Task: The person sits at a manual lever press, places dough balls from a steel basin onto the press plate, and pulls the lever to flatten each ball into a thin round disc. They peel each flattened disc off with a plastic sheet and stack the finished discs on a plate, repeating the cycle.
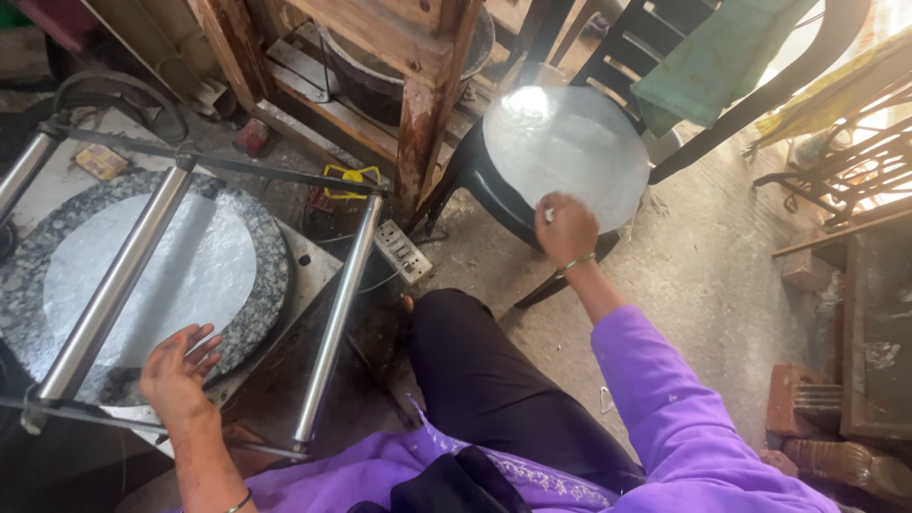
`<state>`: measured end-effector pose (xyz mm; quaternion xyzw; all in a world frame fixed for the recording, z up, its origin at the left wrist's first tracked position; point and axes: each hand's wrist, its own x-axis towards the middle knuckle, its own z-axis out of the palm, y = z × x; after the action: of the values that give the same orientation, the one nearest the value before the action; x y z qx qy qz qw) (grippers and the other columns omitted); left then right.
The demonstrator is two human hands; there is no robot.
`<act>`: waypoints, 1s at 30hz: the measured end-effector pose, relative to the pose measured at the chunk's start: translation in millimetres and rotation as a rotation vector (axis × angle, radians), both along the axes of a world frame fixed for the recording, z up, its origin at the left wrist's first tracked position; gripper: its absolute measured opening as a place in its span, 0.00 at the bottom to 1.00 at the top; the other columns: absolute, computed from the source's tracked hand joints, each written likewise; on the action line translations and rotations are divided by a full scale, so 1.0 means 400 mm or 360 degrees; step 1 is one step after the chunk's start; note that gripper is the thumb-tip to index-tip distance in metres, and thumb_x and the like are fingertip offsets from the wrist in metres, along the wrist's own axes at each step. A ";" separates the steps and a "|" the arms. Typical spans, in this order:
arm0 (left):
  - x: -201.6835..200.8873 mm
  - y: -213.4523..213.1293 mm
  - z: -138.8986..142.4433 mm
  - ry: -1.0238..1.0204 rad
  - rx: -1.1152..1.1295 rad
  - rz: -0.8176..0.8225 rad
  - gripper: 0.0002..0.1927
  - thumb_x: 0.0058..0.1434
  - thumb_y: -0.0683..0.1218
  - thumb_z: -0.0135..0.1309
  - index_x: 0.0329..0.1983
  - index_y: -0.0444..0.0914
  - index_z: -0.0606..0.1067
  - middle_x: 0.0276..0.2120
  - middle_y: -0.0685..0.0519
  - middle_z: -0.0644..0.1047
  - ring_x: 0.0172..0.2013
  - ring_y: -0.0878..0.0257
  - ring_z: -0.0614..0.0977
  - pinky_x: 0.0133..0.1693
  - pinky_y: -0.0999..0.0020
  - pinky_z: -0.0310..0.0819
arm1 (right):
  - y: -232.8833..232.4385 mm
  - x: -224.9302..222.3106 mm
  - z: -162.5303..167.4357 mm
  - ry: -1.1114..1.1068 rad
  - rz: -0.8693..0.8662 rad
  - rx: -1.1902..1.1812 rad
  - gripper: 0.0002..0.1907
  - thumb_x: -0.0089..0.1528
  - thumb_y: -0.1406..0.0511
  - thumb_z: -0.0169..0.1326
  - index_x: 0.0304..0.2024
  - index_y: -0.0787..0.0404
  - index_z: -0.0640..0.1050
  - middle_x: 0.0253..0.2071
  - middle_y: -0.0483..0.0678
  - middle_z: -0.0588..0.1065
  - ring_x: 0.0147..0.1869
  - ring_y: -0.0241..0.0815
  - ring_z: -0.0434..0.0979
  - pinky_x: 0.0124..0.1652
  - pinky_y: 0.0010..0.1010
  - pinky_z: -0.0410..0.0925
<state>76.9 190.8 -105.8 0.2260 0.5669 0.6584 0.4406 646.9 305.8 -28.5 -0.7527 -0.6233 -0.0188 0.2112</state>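
Note:
My right hand (566, 228) reaches out to a stack of thin, pale round sheets (560, 152) lying on a black plastic chair (484, 195), its fingers pinched on the near edge of the top sheet. My left hand (179, 370) hovers, fingers spread, over the near edge of a speckled round stone slab (271, 256). On that slab lies another pale round sheet (204, 271). Two steel roller bars (114, 285) cross above the slab. I sit in a purple garment with dark trousers.
A white power strip (404, 252) lies on the floor between slab and chair. A wooden frame (418, 104) stands behind, with a dark metal pot in it. A green cloth (712, 57) hangs over a black chair back. Bricks (793, 399) lie at the right.

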 end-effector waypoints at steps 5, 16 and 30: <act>0.001 0.002 -0.010 -0.0012 0.0031 -0.0012 0.11 0.73 0.44 0.51 0.50 0.30 0.74 0.45 0.42 0.81 0.40 0.54 0.85 0.37 0.70 0.77 | 0.100 -0.032 0.047 -0.0308 0.0376 0.0338 0.22 0.54 0.52 0.63 0.43 0.59 0.81 0.41 0.51 0.78 0.51 0.56 0.73 0.48 0.46 0.71; -0.018 0.010 -0.011 -0.0031 0.0011 0.0013 0.11 0.71 0.46 0.52 0.49 0.33 0.76 0.43 0.44 0.82 0.39 0.57 0.85 0.37 0.72 0.75 | 0.347 -0.122 0.022 -0.0337 -0.0282 -0.0310 0.18 0.55 0.54 0.63 0.36 0.62 0.84 0.42 0.57 0.79 0.46 0.56 0.80 0.44 0.47 0.74; 0.010 0.015 0.019 0.0369 0.0111 0.0112 0.11 0.66 0.48 0.58 0.44 0.35 0.78 0.39 0.48 0.83 0.38 0.59 0.83 0.41 0.68 0.74 | 0.235 0.222 0.187 -0.0492 -0.0486 0.0698 0.17 0.76 0.62 0.48 0.38 0.66 0.79 0.34 0.61 0.78 0.37 0.59 0.79 0.37 0.51 0.69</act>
<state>80.8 196.9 -98.3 0.2956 0.5984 0.6623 0.3405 735.8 399.7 46.1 -0.7623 -0.5087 -0.2989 0.2661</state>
